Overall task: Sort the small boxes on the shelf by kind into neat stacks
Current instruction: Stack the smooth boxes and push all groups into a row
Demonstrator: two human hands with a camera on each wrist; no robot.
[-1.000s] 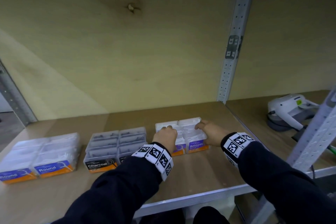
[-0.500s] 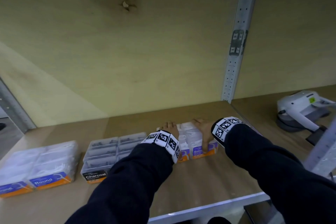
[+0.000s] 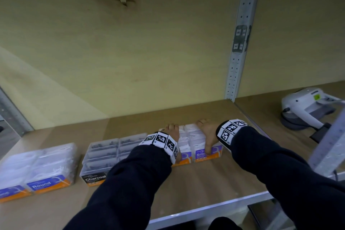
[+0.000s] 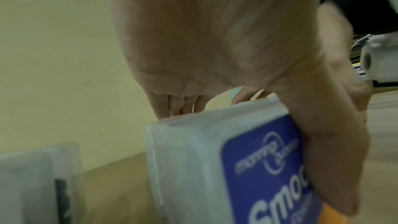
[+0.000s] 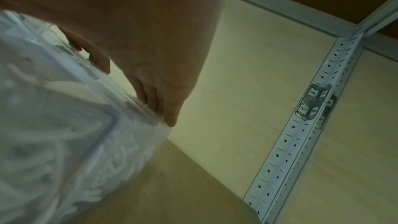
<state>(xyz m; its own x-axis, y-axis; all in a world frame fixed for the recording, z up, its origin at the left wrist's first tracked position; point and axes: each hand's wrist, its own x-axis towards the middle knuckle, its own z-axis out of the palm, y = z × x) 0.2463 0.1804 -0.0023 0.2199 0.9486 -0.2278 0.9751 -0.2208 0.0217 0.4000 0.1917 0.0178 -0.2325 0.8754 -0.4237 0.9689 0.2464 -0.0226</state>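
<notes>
On the brown wooden shelf I see three groups of clear plastic boxes: Round boxes far left, dark Charcoal boxes beside them, white Smooth boxes right. My left hand and right hand clasp the Smooth boxes, fingers curled over the back edge, thumbs on the front labels.

- Left hand fills top centre, fingers over far edge of clear "Smoo…" box, thumb down its blue label, lower right.
- Another clear box btm left, apart.
</notes>
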